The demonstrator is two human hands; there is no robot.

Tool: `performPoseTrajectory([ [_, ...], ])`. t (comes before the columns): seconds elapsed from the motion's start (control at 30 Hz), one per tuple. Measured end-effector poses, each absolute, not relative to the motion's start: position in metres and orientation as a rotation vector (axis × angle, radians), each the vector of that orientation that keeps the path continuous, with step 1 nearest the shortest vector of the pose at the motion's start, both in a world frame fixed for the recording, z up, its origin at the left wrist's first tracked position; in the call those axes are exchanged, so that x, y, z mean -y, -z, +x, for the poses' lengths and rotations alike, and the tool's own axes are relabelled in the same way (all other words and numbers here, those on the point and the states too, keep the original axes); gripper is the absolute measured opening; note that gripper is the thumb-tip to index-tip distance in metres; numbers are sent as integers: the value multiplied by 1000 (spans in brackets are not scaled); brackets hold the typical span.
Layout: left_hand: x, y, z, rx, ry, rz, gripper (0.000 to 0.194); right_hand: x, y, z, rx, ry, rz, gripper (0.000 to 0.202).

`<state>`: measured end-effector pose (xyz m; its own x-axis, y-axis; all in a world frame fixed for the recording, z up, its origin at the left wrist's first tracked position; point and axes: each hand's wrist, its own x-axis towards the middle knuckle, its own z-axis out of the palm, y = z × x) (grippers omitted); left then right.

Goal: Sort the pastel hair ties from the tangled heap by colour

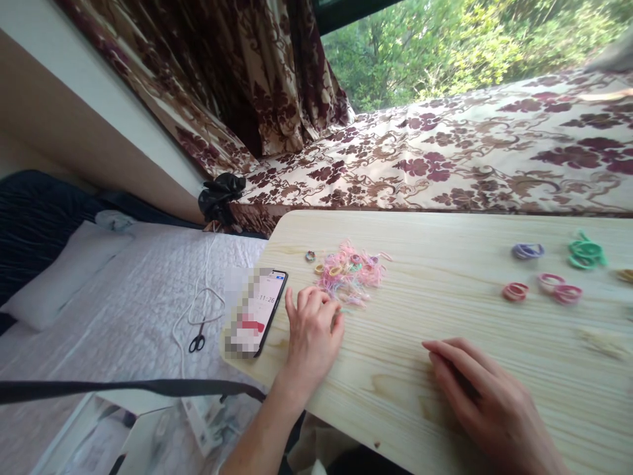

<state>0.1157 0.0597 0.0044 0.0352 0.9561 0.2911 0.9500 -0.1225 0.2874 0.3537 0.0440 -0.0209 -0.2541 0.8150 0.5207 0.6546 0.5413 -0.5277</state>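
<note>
A tangled pile of small elastic hair ties (353, 270), mostly pink with some yellow, green and purple, lies on the wooden table. My left hand (314, 333) is at the near edge of this pile, palm down, its fingers bent and apart; the fingertips are partly hidden. Over the table's nearer part is my right hand (487, 389), with thumb and fingertips close together and nothing visible between them. Beyond it lie sorted hair ties: purple (528, 251), green (586, 253), red (515, 292) and pink (561, 289). One multicoloured tie (310, 256) sits left of the pile.
A phone (270, 310) showing a timer lies at the left edge of the table (435, 264). Yellow ties (626, 274) and a blurred cream bundle (603, 343) are at the right. Scissors (196, 343) and a white cable rest on the bed (143, 297). A patterned window ledge borders the far side.
</note>
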Motion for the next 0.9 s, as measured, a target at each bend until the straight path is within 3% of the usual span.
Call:
performPoseTrajectory([
  [0.67, -73, -16, 117, -2066, -291, 2361, 16, -43, 20, 354, 1969, -372, -1191, 13],
  [0.9, -67, -15, 135, -1944, -352, 2411, 17, -42, 21, 354, 1940, -458, -1239, 14],
])
